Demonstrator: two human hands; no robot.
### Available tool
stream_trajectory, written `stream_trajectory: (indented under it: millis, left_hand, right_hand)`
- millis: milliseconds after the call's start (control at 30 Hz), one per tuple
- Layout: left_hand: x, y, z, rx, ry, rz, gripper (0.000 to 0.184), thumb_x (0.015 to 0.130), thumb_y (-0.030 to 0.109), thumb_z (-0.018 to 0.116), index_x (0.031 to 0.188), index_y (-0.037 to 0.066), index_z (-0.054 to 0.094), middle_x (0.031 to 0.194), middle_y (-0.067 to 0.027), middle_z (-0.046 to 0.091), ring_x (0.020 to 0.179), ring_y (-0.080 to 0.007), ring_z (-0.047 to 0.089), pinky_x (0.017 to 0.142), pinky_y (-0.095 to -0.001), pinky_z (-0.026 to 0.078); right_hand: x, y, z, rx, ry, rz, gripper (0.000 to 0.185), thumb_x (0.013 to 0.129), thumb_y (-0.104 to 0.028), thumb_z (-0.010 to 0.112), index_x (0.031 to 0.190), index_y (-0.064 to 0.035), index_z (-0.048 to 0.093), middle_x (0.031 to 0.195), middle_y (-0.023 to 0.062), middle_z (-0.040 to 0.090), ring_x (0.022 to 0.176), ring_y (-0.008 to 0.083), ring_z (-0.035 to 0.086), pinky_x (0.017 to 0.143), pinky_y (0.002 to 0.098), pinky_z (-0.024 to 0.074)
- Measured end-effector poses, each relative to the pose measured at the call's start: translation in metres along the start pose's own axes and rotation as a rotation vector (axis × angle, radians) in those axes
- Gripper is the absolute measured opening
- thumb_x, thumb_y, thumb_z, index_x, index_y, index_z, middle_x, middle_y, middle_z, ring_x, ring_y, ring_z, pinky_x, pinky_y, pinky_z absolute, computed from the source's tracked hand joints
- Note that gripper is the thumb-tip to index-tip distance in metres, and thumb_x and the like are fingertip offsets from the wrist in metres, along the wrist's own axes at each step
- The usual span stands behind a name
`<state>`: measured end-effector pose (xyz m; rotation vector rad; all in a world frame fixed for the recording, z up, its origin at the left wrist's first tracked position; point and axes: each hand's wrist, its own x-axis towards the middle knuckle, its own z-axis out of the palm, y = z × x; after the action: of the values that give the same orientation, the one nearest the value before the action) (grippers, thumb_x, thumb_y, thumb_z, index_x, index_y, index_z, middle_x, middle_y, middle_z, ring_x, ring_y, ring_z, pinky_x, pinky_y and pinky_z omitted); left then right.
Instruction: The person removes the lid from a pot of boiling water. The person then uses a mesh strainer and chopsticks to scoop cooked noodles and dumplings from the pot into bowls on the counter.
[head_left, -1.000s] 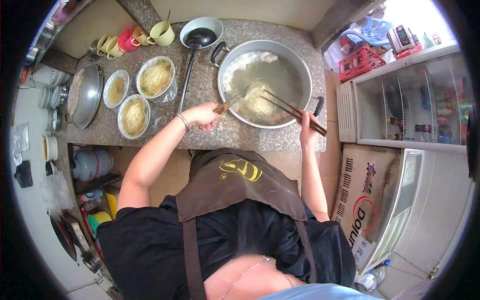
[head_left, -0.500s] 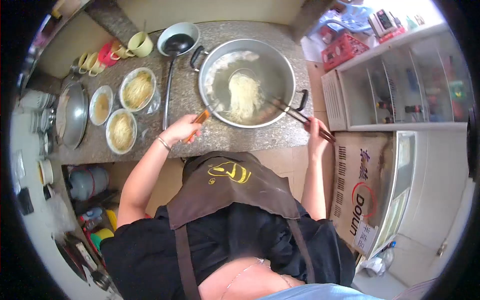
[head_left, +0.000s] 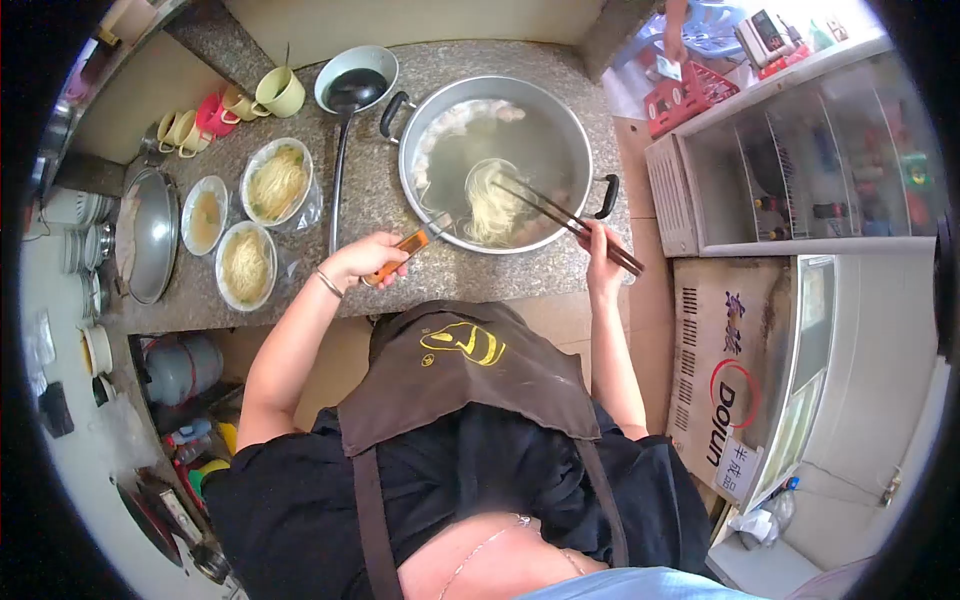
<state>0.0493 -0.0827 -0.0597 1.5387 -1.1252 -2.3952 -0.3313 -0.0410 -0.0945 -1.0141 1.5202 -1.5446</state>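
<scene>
My left hand (head_left: 375,262) is closed on the orange handle of a strainer (head_left: 408,254), whose metal shaft crosses the near left rim of a large pot (head_left: 584,150). Pale noodles (head_left: 492,210) lie in the strainer's round head, in the cloudy liquid. With my right hand (head_left: 603,256) I grip long dark chopsticks (head_left: 556,212) over the pot's right rim, and their tips touch the noodles. Left of the pot, a black ladle (head_left: 354,92) rests in a metal bowl (head_left: 391,68), its handle pointing toward me.
Two bowls of noodles (head_left: 277,184) (head_left: 245,267) and a bowl of broth (head_left: 204,216) stand on the left of the counter, beside a metal lid (head_left: 152,240). Cups (head_left: 280,92) line the back. Another person's hand (head_left: 675,42) shows near a red crate (head_left: 690,97) beyond the fridge (head_left: 800,170).
The chopsticks left the noodles, swung right, then came back onto them. The strainer handle shifted, and the noodles spread toward the near rim. Another person's hand has appeared at the upper right.
</scene>
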Motion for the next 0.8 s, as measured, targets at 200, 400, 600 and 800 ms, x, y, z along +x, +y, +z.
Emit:
stream_trajectory:
  millis: [200, 400, 600, 800]
  left_hand:
    - [-0.016, -0.016, 0.014, -0.330, -0.046, 0.086, 0.014, 0.089, 0.014, 0.050, 0.100, 0.006, 0.050, 0.073, -0.0018, 0.056, 0.046, -0.0051, 0.049, 0.036, -0.0181, 0.039]
    - [-0.029, -0.009, 0.062, -0.279, 0.101, 0.184, 0.016, 0.089, 0.013, 0.049, 0.104, 0.008, 0.045, 0.072, 0.0001, 0.051, 0.045, -0.0066, 0.047, 0.037, -0.0200, 0.038]
    - [-0.042, -0.005, 0.093, -0.343, 0.115, 0.304, 0.013, 0.090, 0.012, 0.046, 0.102, 0.007, 0.044, 0.073, -0.0028, 0.051, 0.045, -0.0087, 0.048, 0.038, -0.0222, 0.040]
    - [-0.059, -0.010, 0.101, -0.380, 0.163, 0.280, 0.021, 0.091, 0.013, 0.045, 0.111, 0.007, 0.044, 0.075, -0.0028, 0.052, 0.046, -0.0085, 0.047, 0.039, -0.0215, 0.039]
  right_hand:
    - [-0.015, -0.055, -0.039, -0.037, 0.201, 0.040, 0.025, 0.090, -0.020, 0.055, 0.092, 0.0041, 0.062, 0.083, 0.0099, 0.063, 0.073, 0.0164, 0.062, 0.068, 0.0300, 0.0550]
    - [-0.045, -0.046, -0.089, -0.006, 0.249, 0.233, 0.024, 0.090, -0.022, 0.053, 0.093, 0.0006, 0.061, 0.081, 0.0094, 0.062, 0.073, 0.0169, 0.062, 0.068, 0.0320, 0.0550]
    - [-0.063, 0.062, -0.022, 0.626, 0.403, 0.531, 0.026, 0.092, -0.027, 0.051, 0.101, -0.0031, 0.055, 0.090, 0.0103, 0.060, 0.085, 0.0229, 0.060, 0.081, 0.0346, 0.0501]
    - [-0.046, 0.131, -0.015, 0.981, 0.470, 0.573, 0.023, 0.092, -0.024, 0.051, 0.102, -0.0045, 0.054, 0.097, 0.0087, 0.059, 0.093, 0.0230, 0.057, 0.087, 0.0361, 0.0481]
